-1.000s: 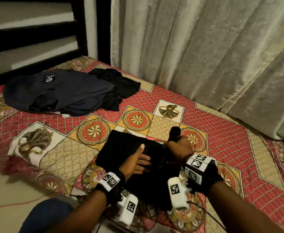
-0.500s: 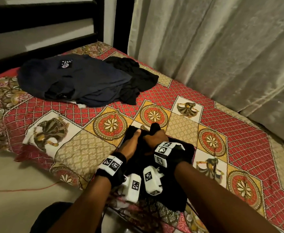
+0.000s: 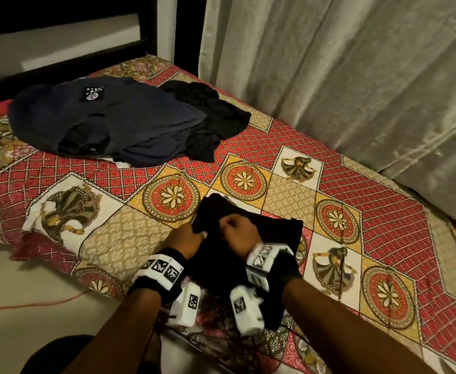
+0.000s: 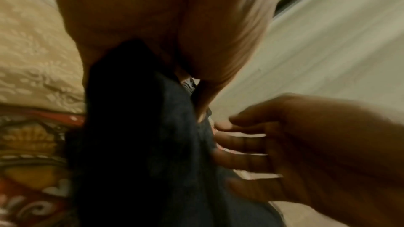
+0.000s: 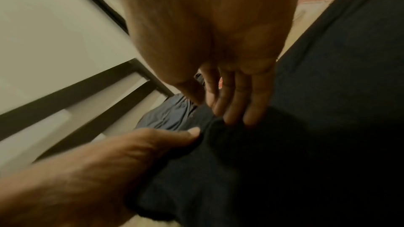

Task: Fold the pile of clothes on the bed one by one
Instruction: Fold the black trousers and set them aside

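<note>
Two heaps of cloth lie on the patterned bedspread (image 3: 399, 228). At ten o'clock, well apart from the hands, sits the pile of clothes (image 3: 129, 122): dark navy and black garments slumped over one another, limp and light by the look of them. On top of it a small dark patch (image 3: 92, 93) carries pale printing, too small to read; no other writing shows apart from the square coded markers on the wrist bands.

At six o'clock, near the bed's edge, is the black garment (image 3: 251, 238) being folded, partly doubled over and spilling toward the person. It looks soft, thin and floppy, so it should bunch and slide rather than hold a crease; taking it at an edge or corner and pressing each fold flat seems the surest way.

The left hand (image 3: 187, 240) pinches its fabric between thumb and fingers, and the right hand (image 3: 237, 230) is curled onto the cloth just beside it, the two nearly touching
</note>
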